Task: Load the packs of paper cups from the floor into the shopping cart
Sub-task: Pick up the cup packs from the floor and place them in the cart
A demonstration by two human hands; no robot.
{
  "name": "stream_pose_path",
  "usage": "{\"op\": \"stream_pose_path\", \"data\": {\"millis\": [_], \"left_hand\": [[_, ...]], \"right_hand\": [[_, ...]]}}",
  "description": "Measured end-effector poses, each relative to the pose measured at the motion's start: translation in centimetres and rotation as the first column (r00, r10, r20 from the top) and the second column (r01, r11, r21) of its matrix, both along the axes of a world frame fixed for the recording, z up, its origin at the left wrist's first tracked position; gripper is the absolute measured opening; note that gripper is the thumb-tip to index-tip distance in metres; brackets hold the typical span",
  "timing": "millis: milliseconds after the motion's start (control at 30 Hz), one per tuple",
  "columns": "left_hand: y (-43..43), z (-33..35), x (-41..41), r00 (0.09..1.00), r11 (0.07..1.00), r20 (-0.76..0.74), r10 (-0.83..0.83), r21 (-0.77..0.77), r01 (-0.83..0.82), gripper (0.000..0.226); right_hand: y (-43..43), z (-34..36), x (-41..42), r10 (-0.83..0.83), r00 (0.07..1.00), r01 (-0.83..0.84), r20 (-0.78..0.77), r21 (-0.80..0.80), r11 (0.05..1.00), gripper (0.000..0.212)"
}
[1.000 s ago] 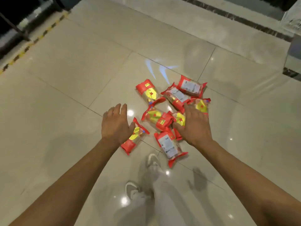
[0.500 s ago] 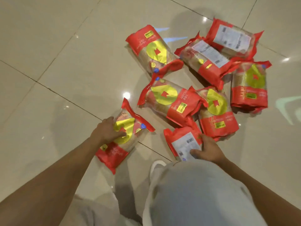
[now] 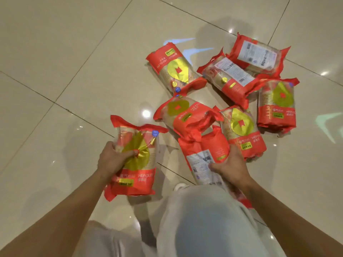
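Several red packs of paper cups with yellow labels lie on the tiled floor. My left hand [image 3: 114,160] grips one pack [image 3: 136,175] and holds it raised, label up. My right hand [image 3: 229,166] is closed on another pack [image 3: 202,154], white label side up, its lower end hidden behind my knee. A loose pile stays on the floor beyond: one pack [image 3: 176,69] at the upper left, one [image 3: 187,117] in the middle, one [image 3: 241,130] beside my right hand, and others [image 3: 259,54] at the upper right. The shopping cart is out of view.
Glossy beige floor tiles [image 3: 65,71] with dark grout lines stretch all around. My bent knee in light trousers [image 3: 204,219] fills the lower middle, with a white shoe tip [image 3: 179,186] just showing.
The left pack has been lifted off the floor and turned more upright. My right hand has tightened around its pack and drawn it toward me. The camera is closer to the pile.
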State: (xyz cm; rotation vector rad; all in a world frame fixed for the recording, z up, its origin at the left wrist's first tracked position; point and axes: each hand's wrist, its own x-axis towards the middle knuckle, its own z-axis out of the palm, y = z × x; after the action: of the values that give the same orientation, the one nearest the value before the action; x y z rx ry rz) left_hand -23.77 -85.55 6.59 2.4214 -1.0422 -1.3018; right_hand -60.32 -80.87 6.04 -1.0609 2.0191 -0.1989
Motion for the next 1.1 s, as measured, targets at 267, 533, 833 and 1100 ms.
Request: {"op": "stream_pose_path", "data": {"millis": [267,533,833,1100], "left_hand": [[3.4,35.2,1.4,0.946,0.86,-0.149,0.289,-0.394,-0.325,0.078],[16.9,70.3,4.4,0.85,0.608,-0.215,0.48,-0.617,-0.5,0.065],[49.4,89.3,0.3,0.515,0.188,-0.18,0.838,-0.792,-0.582,0.049],[80.6,93.5,-10.8,-0.018,-0.274,-0.318,0.948,-0.786,-0.554,0.076]], "right_hand": [[-5.2,36.1,7.2,0.189,0.968,-0.102,0.167,-0.425,0.899,0.086],[1.2,70.2,12.7,0.355,0.842,-0.038,0.406,-0.611,0.791,0.079],[19.8,87.1,19.8,0.734,0.38,-0.32,0.563,-0.664,0.675,0.087],[44.4,90.9,25.0,0.826,-0.126,-0.605,0.55,-0.702,0.376,0.069]]}}
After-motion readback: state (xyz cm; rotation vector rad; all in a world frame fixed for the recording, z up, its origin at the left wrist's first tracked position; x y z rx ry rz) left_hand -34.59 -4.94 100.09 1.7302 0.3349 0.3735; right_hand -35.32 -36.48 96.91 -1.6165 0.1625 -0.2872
